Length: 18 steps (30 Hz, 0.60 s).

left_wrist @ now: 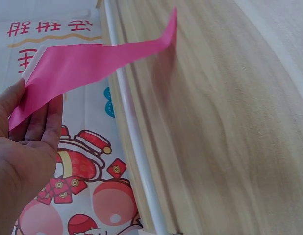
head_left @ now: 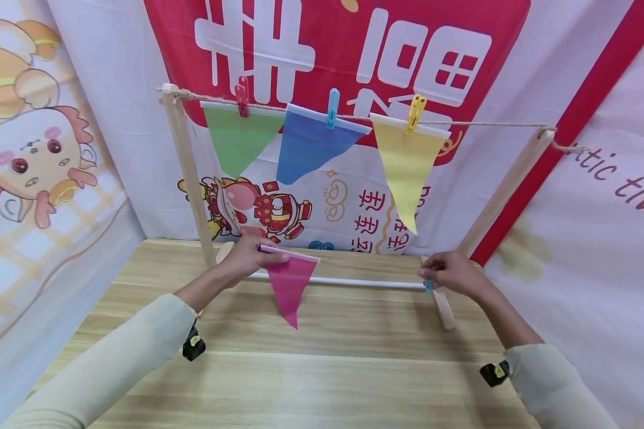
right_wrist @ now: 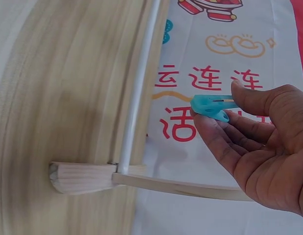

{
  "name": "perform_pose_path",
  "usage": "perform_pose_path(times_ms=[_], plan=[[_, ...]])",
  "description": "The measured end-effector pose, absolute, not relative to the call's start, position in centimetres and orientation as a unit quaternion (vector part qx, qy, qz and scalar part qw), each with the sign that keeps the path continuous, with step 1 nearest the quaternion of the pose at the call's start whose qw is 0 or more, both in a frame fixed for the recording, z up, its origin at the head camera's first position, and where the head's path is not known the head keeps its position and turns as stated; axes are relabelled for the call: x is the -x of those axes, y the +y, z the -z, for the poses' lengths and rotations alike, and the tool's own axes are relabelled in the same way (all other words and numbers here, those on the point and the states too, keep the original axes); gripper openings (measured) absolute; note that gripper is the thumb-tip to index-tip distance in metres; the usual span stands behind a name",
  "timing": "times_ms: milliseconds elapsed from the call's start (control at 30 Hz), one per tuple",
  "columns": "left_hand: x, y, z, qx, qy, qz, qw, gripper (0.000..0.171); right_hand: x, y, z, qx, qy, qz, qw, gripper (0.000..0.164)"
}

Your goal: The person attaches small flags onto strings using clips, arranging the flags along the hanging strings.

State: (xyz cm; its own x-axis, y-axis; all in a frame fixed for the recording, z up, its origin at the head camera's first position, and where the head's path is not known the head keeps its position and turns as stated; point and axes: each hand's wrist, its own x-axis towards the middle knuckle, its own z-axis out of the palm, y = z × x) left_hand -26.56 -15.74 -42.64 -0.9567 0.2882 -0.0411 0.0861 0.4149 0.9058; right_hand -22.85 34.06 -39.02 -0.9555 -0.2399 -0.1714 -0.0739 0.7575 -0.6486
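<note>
My left hand [head_left: 249, 260] pinches a pink triangular pennant [head_left: 291, 281] by its white-edged top, thumb on one face and fingers behind. Its tip hangs down in front of the white rod and curls a little, as the left wrist view shows. A light-blue clothespin [right_wrist: 210, 104] sits between the thumb and fingers of my right hand [head_left: 453, 273], near the stand's right foot. Above both hands runs a twine line [head_left: 488, 124]. Clipped along it are a green pennant [head_left: 241, 137] with a red clothespin, a blue pennant [head_left: 313, 146] with a blue one, and a yellow pennant [head_left: 408, 161] with a yellow one.
Two wooden posts, the left post [head_left: 188, 173] and the right post [head_left: 507, 190], hold the twine. Low between them lies a white rod [head_left: 365, 282]. The stand is on a wood-grain table [head_left: 311, 381], against a printed cloth backdrop [head_left: 123, 77].
</note>
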Motion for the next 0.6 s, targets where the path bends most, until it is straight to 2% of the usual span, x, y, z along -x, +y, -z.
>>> perform_pose_path(times_ms=[600], plan=[[26.4,-14.2,40.8,-0.117,0.832,-0.535,0.087,0.034,23.2,34.2,37.3,0.092,0.941,0.313,0.088,0.041]])
